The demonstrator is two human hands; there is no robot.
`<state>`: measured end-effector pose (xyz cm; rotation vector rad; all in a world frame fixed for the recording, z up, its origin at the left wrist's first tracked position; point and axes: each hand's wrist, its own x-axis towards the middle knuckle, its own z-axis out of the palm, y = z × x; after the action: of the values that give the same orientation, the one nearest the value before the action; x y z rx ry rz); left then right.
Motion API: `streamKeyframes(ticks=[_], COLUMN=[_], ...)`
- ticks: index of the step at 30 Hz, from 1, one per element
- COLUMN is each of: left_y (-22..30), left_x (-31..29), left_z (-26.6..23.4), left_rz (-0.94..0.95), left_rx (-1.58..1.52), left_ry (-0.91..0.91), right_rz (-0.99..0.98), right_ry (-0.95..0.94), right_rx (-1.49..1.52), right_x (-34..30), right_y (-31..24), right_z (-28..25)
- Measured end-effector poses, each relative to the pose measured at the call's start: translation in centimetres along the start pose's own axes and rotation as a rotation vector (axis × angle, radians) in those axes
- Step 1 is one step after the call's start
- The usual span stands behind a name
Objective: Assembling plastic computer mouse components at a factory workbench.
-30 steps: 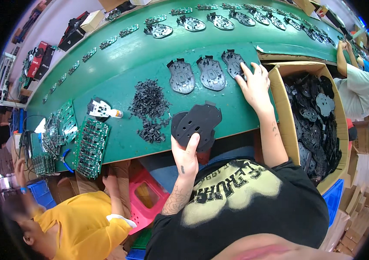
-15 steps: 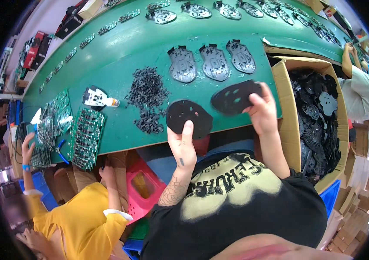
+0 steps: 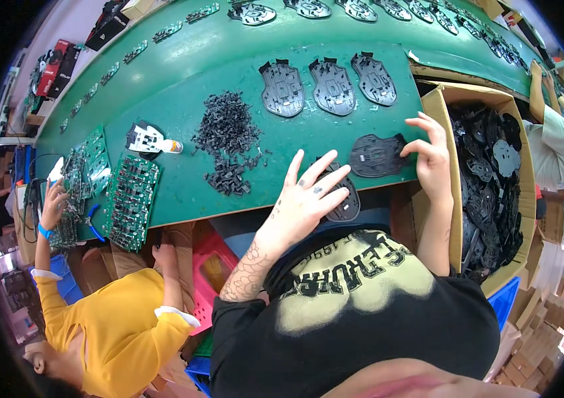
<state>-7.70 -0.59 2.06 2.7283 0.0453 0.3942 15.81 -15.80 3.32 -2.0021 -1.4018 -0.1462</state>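
Observation:
At the front edge of the green table lies a black plastic mouse base shell (image 3: 347, 208), partly hidden under my left hand (image 3: 307, 202), whose fingers are spread over it. Just right of it, a second base shell (image 3: 376, 158) rests flat with its ribbed inner side up. My right hand (image 3: 433, 162) is at that shell's right end, fingers apart and bent, thumb and fingertips near its edge. Beyond them stand out three more base shells (image 3: 333, 88) in a row. To their left is a heap of small black plastic pieces (image 3: 225, 126).
A cardboard box (image 3: 436, 123) full of black shells stands at my right. Leftward lie a white-and-black part (image 3: 144, 139), a small bottle (image 3: 172, 146), green circuit boards (image 3: 132, 205) and blue-handled pliers (image 3: 94, 222). A co-worker in yellow (image 3: 116, 305) sits left; another person (image 3: 557, 149) is far right.
Both base shells, held up in my hands before, now lie at the table's front edge. My left hand has moved right and spread; my right hand has loosened its grip.

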Motion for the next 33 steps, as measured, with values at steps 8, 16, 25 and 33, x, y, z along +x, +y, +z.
streamKeyframes(ticks=[8, 16, 25, 33], left_y=[-1.3, -0.4, 0.8, 1.4], left_x=[0.6, -2.2, -3.4, -4.4], left_z=[-0.5, -0.3, 1.8, 4.4], left_rz=[0.031, -0.078, -0.14, -0.141], left_rx=[0.044, 0.021, -0.118, -0.141], left_ry=[0.244, 0.161, 0.419, 0.441], right_rz=[0.202, -0.089, -0.228, -0.397], right_ry=[0.05, -0.219, -0.088, -0.262], right_rx=[-0.142, 0.069, 0.255, 0.153], right_x=[-0.7, -0.3, 4.3, 8.0], right_y=[-5.0, -4.7, -7.4, -11.1], right_z=[2.7, 3.5, 6.1, 12.2])
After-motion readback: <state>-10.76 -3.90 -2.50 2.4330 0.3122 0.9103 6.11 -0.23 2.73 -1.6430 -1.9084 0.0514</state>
